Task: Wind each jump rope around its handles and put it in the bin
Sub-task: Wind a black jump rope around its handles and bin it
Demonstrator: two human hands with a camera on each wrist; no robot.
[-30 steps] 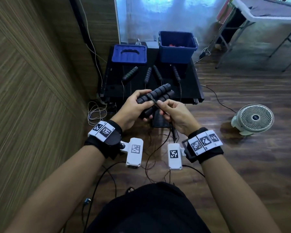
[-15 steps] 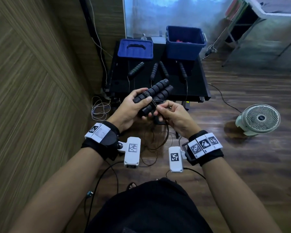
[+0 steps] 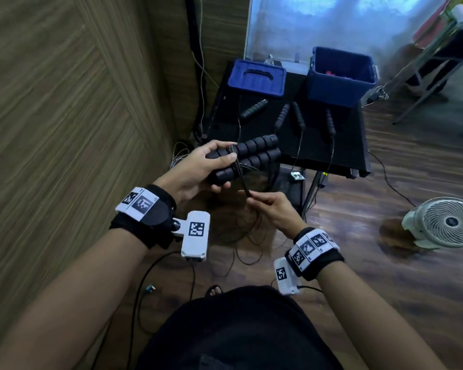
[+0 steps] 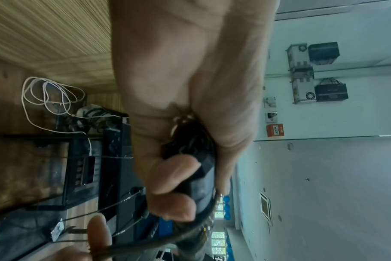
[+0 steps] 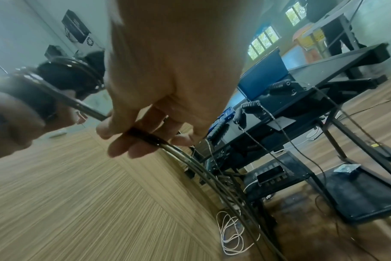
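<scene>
Now, change: right hand point(image 3: 274, 209) has drawn the cord point(image 3: 242, 181) down, away from the handles point(image 3: 247, 156).
Left grip: left hand point(image 3: 198, 169) clasps both handles.
Right grip: pinching cord.
Meaning: another turn comes; bin point(image 3: 341, 88) waits on the worktop point(image 3: 353, 156).

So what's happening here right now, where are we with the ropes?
A person is winding a jump rope. The left hand grips the pair of black handles held together, while the right hand pinches the rope cord just below them, pulling it taut. Much of the cord hangs loose toward the floor. Four more handles lie on the black table, their cords trailing over its near edge. The open blue bin sits at the back, its lid beside it.
</scene>
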